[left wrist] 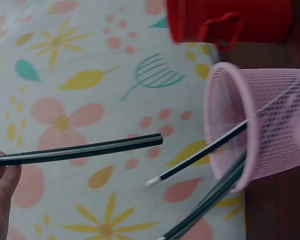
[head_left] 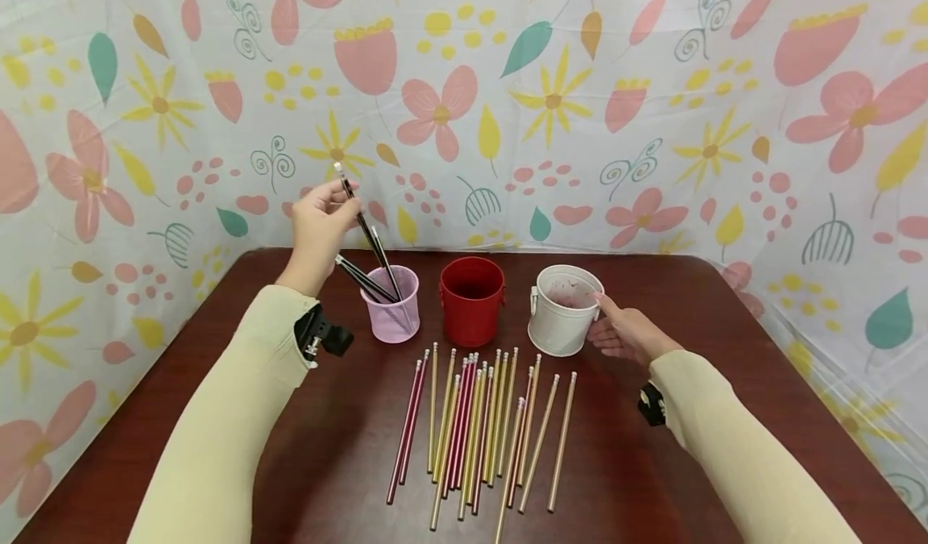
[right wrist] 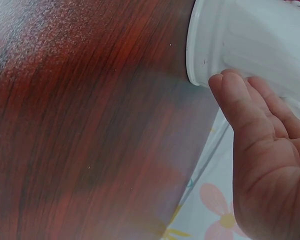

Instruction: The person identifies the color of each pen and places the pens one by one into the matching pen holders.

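Note:
My left hand (head_left: 324, 215) pinches a few black pencils (left wrist: 90, 151) together, held slanting above the pink mesh cup (head_left: 392, 322). Their lower ends stand clear of the cup's rim in the left wrist view. Other black pencils (left wrist: 205, 204) lean out of that cup, white-tipped ends up. At the right, my right hand (head_left: 632, 333) rests against the white bucket (head_left: 557, 330), thumb at its rim and fingers fairly straight along its side. The right wrist view shows those fingertips (right wrist: 233, 82) by the bucket's wall.
Between the pink cup and the white bucket stands a red bucket (head_left: 472, 310). Several gold and dark red pencils (head_left: 474, 439) lie spread on the brown table (head_left: 319, 463) in front. A flower-print curtain (head_left: 464, 125) hangs behind and at both sides.

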`<act>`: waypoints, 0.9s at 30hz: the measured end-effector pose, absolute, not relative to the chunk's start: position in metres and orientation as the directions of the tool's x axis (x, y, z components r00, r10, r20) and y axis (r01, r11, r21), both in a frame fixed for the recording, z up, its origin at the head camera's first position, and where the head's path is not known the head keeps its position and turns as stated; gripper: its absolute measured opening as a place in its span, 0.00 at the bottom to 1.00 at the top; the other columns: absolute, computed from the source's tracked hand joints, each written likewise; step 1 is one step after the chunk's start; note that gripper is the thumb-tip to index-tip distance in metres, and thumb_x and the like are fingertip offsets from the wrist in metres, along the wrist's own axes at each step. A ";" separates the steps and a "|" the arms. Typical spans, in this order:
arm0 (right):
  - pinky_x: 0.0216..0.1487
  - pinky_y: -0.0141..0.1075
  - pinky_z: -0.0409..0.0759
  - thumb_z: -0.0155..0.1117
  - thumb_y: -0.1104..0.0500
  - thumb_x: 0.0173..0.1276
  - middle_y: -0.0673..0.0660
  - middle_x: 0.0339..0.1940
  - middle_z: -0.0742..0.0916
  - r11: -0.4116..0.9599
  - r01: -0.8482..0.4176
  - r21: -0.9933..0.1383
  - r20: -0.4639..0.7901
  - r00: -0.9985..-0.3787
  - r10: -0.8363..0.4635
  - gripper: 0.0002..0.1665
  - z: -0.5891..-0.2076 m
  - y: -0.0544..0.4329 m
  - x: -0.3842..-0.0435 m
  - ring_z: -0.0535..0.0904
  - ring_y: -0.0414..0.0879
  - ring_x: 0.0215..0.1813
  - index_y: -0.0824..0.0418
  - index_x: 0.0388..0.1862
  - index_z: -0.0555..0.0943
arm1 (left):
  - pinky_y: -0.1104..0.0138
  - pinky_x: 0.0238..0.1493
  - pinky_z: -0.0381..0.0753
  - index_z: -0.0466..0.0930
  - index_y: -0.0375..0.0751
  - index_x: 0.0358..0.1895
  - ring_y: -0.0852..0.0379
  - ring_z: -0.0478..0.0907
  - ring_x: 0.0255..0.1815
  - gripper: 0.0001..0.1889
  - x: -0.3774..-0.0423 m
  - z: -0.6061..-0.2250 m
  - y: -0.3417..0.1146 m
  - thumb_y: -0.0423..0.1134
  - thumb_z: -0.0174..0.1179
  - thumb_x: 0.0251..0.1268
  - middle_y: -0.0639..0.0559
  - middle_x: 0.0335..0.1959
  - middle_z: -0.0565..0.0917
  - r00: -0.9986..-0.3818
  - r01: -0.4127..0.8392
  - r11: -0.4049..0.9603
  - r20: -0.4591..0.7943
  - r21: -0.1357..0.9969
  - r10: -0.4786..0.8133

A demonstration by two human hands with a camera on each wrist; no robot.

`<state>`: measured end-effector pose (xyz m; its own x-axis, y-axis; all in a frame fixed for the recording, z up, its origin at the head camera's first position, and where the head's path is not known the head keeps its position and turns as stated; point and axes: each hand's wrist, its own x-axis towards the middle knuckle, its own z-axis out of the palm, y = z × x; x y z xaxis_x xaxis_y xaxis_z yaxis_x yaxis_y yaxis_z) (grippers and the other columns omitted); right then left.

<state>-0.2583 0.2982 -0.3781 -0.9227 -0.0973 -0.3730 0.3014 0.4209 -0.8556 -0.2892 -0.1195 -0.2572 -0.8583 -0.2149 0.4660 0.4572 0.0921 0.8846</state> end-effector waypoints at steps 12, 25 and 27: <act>0.56 0.46 0.76 0.27 0.33 0.73 0.77 0.57 0.76 0.434 0.307 -0.847 -0.379 -0.921 -0.090 0.54 -0.377 0.297 -0.258 0.75 0.63 0.58 0.85 0.58 0.67 | 0.77 0.30 0.75 0.81 0.25 0.45 0.68 0.75 0.27 0.12 -0.295 -0.290 -0.110 0.26 0.57 0.58 0.49 0.31 0.82 -0.910 0.376 0.301 0.410 0.876 -0.057; 0.58 0.48 0.74 0.27 0.32 0.73 0.78 0.59 0.74 0.439 0.307 -0.845 -0.380 -0.921 -0.089 0.54 -0.376 0.296 -0.257 0.72 0.65 0.62 0.85 0.60 0.65 | 0.60 0.59 0.69 0.82 0.29 0.43 0.50 0.82 0.39 0.11 -0.301 -0.324 -0.110 0.27 0.58 0.56 0.36 0.40 0.85 -0.926 0.313 0.477 0.376 0.822 -0.041; 0.59 0.48 0.74 0.26 0.32 0.73 0.78 0.60 0.74 0.438 0.307 -0.845 -0.380 -0.920 -0.090 0.54 -0.375 0.296 -0.257 0.71 0.65 0.62 0.85 0.60 0.65 | 0.57 0.61 0.68 0.82 0.28 0.43 0.46 0.82 0.42 0.11 -0.302 -0.327 -0.110 0.27 0.58 0.57 0.35 0.40 0.85 -0.932 0.302 0.465 0.360 0.832 -0.039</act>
